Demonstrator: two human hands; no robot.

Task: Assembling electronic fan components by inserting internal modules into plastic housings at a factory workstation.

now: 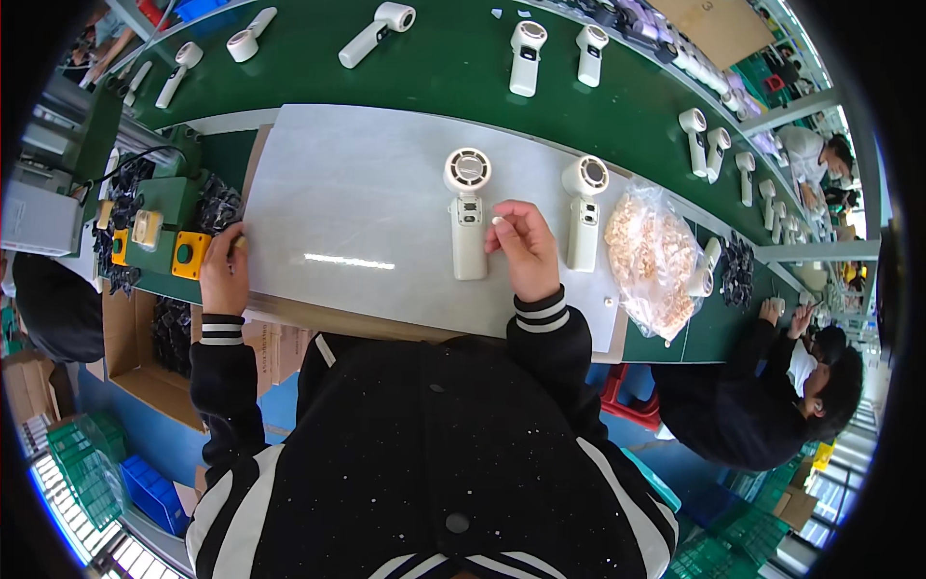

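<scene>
A white sheet (357, 193) covers the middle of a green bench (444, 87), and its surface gives back a bright streak of light. Along the far part of the bench, several other fans (526, 58) lie spread out. At the left stands a green machine (166, 205) with a yellow button box (190, 256); below it, a carton (130, 338) rests open. The floor (278, 410) is blue, with a red stool (627, 398) at the right, near a co-worker (733, 405) in dark clothes.

The fan (469, 241) lies on the sheet, in front of the person, right of its middle. Its long axis runs nearly straight away from the person: the round head points to the far side, the handle end to the near side. A second fan (584, 232) lies to the right, almost parallel, beside a bag (651, 256) of small beige parts.

The right hand (524, 249) pinches a white piece (498, 221) between thumb and forefinger, just beside the handle. The left hand (224, 275) is bent next to the button box; whether it grips something, I cannot tell.
</scene>
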